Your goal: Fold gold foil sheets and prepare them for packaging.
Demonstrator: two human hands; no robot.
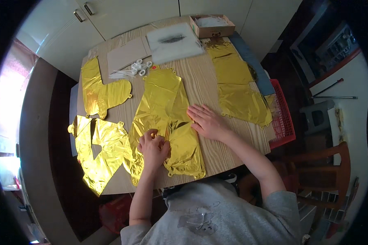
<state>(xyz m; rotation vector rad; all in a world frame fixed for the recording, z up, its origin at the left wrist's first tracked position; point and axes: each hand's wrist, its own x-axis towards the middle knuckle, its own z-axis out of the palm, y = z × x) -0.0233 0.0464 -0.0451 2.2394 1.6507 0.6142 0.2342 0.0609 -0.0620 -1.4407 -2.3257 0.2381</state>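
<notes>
A flat gold foil balloon point(167, 110) lies in the middle of the wooden table point(200, 77). My left hand point(153, 148) pinches a fold or tab of this foil near its lower left part, fingers closed on it. Flat on the same foil rests my right hand point(206, 120), fingers spread, pressing its right edge down. Other gold foil balloons lie around: one at the far left point(102, 92), one hanging over the table's left front edge point(98, 151), and a long stack on the right point(235, 87).
White tape rolls and straws point(137, 69) sit behind the middle foil. A cardboard sheet point(126, 55), a clear plastic bag point(173, 41) and an open cardboard box point(212, 25) stand at the back. A red basket point(283, 118) and a wooden chair point(323, 171) are to the right.
</notes>
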